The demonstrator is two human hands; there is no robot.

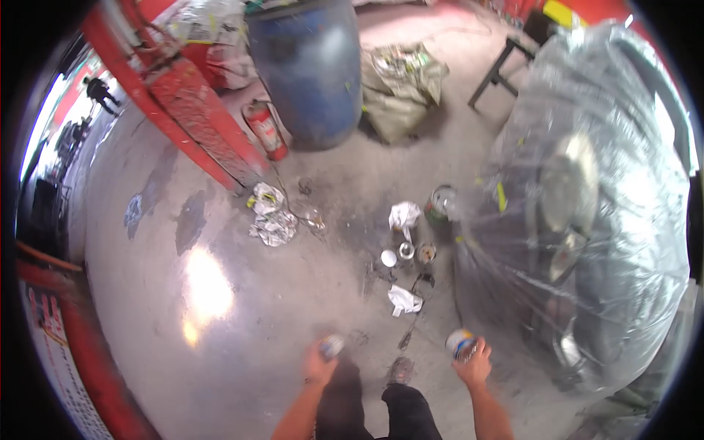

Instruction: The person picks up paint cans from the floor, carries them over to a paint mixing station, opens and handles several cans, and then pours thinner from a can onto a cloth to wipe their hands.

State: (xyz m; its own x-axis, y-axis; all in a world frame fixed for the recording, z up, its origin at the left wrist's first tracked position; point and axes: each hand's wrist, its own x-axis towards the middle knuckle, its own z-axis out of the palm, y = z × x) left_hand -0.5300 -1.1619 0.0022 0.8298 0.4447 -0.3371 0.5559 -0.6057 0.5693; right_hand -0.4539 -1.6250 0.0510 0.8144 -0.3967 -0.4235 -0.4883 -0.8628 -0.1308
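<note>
Small cans (461, 342) sit gripped in both hands' fingers (478, 355).

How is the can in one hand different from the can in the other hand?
The can in the left hand is mostly hidden by the fingers; the can in the right hand shows its pale, round end. The left can looks smaller and darker, the right can bigger and lighter. Both are held out over the grey concrete floor.

Clear plastic sheeting (587, 205) hides most of the bulky object on the right. The small cans in the left hand (320, 364) and right hand (473, 363) are blurred, labels unreadable. Both forearms are cut off at the near edge.
</note>
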